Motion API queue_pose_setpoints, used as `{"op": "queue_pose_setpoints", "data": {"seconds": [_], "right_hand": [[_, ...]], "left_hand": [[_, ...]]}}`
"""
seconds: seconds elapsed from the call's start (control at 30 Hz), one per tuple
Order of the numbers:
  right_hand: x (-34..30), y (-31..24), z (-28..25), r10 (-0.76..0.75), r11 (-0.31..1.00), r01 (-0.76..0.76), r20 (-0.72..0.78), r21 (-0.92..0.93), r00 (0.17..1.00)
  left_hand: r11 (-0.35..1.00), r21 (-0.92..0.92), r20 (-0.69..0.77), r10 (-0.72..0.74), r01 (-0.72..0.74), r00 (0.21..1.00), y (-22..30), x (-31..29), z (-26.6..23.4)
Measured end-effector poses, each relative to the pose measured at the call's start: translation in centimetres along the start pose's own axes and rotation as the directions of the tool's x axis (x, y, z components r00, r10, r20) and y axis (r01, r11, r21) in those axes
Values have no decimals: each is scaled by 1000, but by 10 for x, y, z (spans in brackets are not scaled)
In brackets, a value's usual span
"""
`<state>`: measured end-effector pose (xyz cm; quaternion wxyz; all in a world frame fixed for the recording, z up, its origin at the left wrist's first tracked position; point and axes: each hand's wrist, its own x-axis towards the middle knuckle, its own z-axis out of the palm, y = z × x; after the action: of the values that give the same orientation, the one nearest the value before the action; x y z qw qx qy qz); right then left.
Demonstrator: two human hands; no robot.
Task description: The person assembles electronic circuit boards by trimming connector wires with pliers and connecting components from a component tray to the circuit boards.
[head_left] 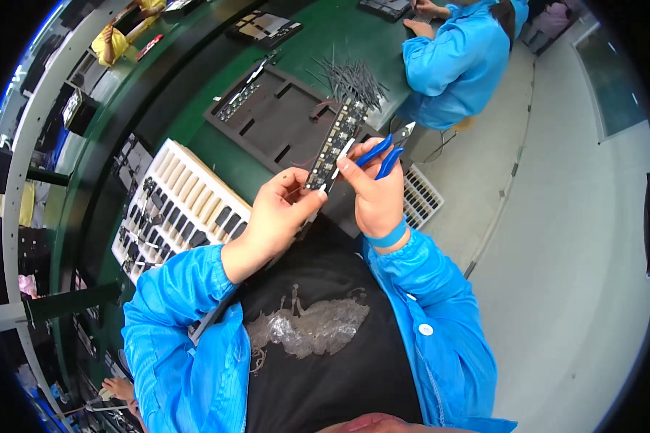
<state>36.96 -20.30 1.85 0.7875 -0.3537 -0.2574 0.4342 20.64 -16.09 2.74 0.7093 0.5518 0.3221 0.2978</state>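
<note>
In the head view, the left hand (274, 213) is pinching the near end of a long, narrow black circuit board strip studded with small components (334, 146), fingers curled closed around it. The right hand (372, 191) is touching the same strip with its thumb and forefinger while clenching a pair of blue-handled side cutters (386, 151), whose metal tips are pointing away from the strip to its right. The strip is hovering above a dark grey moulded tray with rectangular slots (282, 119), slanting away from the person. Just beyond the strip's far end, a loose pile of thin grey wire pins (354, 76) is lying on the green bench (339, 29). Left of the strip, a white ribbed tray holding small black parts (177, 198) is sitting. Beyond the pins, a co-worker's blue sleeve (455, 61) is resting.
</note>
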Motion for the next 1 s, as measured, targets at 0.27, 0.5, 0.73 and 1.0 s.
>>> {"op": "queue_pose_setpoints", "data": {"seconds": [0.27, 0.5, 0.73, 1.0], "right_hand": [[13, -33, -28, -211, 972, 212, 21, -97, 977], [14, -50, -52, 82, 951, -45, 110, -307, 991], [6, -27, -51, 100, 949, -89, 22, -302, 995], [4, 2, -29, 48, 996, -60, -171, -67, 984]], "left_hand": [[911, 385, 71, 130, -147, 989, 35, 33, -28], [836, 532, 227, 7, -130, 974, 61, 49, -44], [74, 858, 294, 741, -509, 603, 77, 67, -33], [988, 125, 37, -92, 87, 995, -14, 21, 19]]}}
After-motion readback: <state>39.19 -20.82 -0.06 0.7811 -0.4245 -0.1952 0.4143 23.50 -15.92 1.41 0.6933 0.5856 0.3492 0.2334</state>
